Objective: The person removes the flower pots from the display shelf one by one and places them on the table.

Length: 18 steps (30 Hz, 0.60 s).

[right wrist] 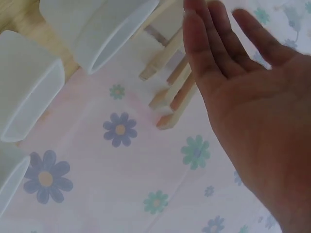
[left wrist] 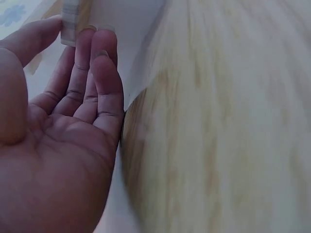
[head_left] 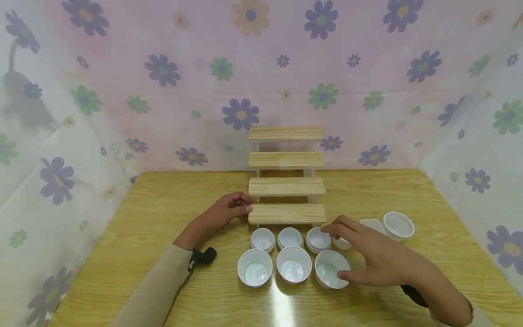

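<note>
A tiered stand [head_left: 287, 186] with several pale wooden boards on clear supports stands mid-table. My left hand [head_left: 229, 210] is at the left end of its lowest board, thumb on one side of the board end [left wrist: 73, 22] and fingertips on the other. Ahead of the stand, three small white cups [head_left: 290, 238] form a row, with three larger white cups [head_left: 293, 265] nearer me. My right hand [head_left: 380, 254] hovers over the right end of both rows, fingers spread. Its thumb overlaps the rim of the right larger cup [head_left: 330, 269], and its fingertips overlap the right small cup [head_left: 318, 239].
Right of the stand, a round white cup [head_left: 398, 226] and an angular white container [head_left: 372, 225] lie tilted, the latter partly behind my right hand. Another white piece [head_left: 342, 243] shows beside my fingers. Flowered cloth [head_left: 282, 68] hangs behind the wooden table [head_left: 175, 190] and at both sides.
</note>
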Available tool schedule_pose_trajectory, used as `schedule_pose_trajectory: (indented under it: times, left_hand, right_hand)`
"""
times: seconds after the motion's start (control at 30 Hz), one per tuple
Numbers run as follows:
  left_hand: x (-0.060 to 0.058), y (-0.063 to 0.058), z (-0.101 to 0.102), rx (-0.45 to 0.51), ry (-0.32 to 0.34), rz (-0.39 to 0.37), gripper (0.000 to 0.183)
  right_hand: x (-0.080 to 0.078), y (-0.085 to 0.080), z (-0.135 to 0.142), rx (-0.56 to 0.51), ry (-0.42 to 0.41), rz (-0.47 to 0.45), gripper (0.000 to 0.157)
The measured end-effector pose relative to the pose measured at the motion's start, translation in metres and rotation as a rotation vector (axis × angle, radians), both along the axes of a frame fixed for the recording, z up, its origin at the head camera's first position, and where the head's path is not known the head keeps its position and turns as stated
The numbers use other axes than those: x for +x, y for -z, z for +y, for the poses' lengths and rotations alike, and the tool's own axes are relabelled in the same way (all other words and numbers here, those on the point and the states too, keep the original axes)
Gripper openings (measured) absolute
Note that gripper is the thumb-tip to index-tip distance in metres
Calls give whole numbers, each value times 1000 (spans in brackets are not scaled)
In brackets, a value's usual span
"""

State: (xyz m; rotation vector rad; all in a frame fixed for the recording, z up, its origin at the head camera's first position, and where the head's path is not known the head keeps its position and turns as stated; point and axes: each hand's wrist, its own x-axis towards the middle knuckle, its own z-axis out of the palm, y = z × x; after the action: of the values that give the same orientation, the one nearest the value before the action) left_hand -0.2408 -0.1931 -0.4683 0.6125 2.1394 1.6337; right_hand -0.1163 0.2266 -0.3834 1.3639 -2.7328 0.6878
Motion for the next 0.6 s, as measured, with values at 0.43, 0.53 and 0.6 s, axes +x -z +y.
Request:
schedule_pose_trajectory:
  times: [0.43, 0.53, 0.6]
  left_hand:
    - [9, -42, -13, -288, -150, 276, 25]
    - [11, -51, -20, -358, -221, 346, 28]
    - [12, -56, -25, -402, -266, 401, 32]
  right_hand:
    - [-26, 5, 7, -122, 256, 245, 52]
    - [-31, 6, 9, -136, 306, 302, 56]
    - [-34, 7, 12, -142, 335, 345, 58]
